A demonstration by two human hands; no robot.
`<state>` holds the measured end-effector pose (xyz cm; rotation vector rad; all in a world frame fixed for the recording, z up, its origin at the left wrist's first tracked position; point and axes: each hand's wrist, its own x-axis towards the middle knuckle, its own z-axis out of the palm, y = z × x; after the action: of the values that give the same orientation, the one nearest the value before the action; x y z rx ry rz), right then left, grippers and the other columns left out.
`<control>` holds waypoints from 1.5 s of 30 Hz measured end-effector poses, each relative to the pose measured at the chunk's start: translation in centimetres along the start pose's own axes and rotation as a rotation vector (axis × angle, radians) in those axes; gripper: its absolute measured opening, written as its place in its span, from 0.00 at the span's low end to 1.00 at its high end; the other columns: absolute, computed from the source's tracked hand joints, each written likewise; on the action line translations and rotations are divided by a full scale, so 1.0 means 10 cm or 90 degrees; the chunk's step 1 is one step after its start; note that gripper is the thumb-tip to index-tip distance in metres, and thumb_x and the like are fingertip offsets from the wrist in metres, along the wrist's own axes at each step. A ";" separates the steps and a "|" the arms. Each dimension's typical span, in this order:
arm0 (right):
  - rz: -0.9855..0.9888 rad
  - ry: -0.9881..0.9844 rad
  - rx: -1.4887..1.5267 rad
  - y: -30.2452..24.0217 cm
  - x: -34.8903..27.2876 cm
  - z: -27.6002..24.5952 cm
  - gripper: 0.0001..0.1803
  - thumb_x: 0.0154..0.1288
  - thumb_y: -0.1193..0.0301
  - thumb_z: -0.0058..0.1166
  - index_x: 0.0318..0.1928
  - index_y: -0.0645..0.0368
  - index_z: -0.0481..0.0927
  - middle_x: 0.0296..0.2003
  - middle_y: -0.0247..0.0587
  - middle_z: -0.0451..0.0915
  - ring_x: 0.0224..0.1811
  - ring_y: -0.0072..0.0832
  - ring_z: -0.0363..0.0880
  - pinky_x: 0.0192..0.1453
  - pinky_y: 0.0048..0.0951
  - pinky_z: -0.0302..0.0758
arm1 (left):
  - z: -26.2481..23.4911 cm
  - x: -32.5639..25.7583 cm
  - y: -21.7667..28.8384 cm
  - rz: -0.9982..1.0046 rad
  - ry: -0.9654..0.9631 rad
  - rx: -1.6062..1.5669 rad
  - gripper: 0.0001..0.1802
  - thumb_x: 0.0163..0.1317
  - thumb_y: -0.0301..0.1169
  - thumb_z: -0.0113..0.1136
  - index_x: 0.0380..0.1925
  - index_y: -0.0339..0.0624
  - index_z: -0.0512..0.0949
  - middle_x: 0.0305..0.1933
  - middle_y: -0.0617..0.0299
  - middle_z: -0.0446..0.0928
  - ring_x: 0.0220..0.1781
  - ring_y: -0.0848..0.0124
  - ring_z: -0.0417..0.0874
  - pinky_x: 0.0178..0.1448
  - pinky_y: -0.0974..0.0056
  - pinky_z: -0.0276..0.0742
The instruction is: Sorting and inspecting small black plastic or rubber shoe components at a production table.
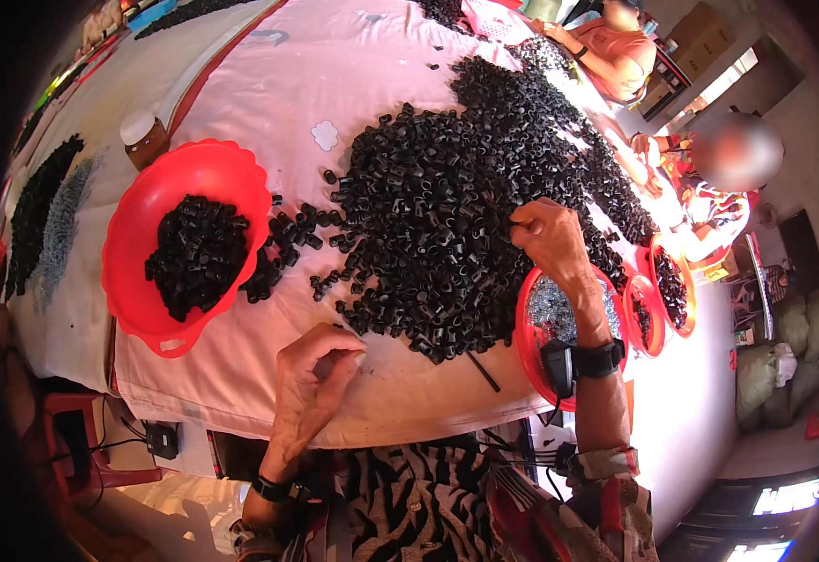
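A large heap of small black plastic ring-like pieces [428, 225] covers the middle of the table. Over its right part, my right hand [555, 244] has its fingers curled in a pinch, with a dark piece seeming to show at the fingertips. My left hand [311, 375] is near the table's front edge, below the heap, thumb and forefinger pressed together; what lies between them is too small to make out. Under my right forearm stands a red bowl [522, 323] of small silvery metal parts. A scalloped red bowl [128, 253] at the left holds more black pieces.
A brown jar with a white lid [138, 126] stands behind the left bowl. A thin black stick [484, 372] lies before the heap. Two smaller red bowls [651, 348] [690, 323] hold pieces at the right. Two people [616, 56] [719, 215] sit along the table's right side.
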<state>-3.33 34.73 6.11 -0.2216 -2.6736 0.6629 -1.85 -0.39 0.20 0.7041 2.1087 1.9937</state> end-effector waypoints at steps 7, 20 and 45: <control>0.033 -0.033 -0.041 -0.05 0.03 0.07 0.09 0.49 0.74 0.61 0.34 0.61 0.86 0.32 0.44 0.83 0.32 0.39 0.84 0.39 0.35 0.79 | 0.00 -0.01 0.01 -0.011 0.006 -0.004 0.07 0.60 0.14 0.61 0.37 0.34 0.80 0.34 0.62 0.79 0.34 0.76 0.80 0.38 0.72 0.76; 0.161 0.045 0.196 0.10 -0.23 -0.47 0.10 0.60 0.73 0.60 0.39 0.65 0.88 0.27 0.38 0.85 0.28 0.19 0.80 0.33 0.22 0.75 | 0.02 -0.01 0.01 0.018 0.008 0.004 0.07 0.59 0.14 0.61 0.36 0.35 0.80 0.34 0.61 0.79 0.35 0.75 0.80 0.43 0.70 0.76; 0.245 0.205 0.134 -0.74 -0.98 -1.22 0.16 0.66 0.64 0.59 0.43 0.65 0.86 0.33 0.37 0.85 0.30 0.18 0.75 0.33 0.21 0.69 | 0.07 0.04 -0.10 0.082 0.010 0.071 0.09 0.57 0.13 0.59 0.36 0.36 0.80 0.33 0.60 0.79 0.34 0.73 0.80 0.42 0.70 0.77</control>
<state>9.99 30.99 16.55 -0.7306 -2.2502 0.9281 -2.09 0.45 -0.72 0.8680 2.2516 1.9615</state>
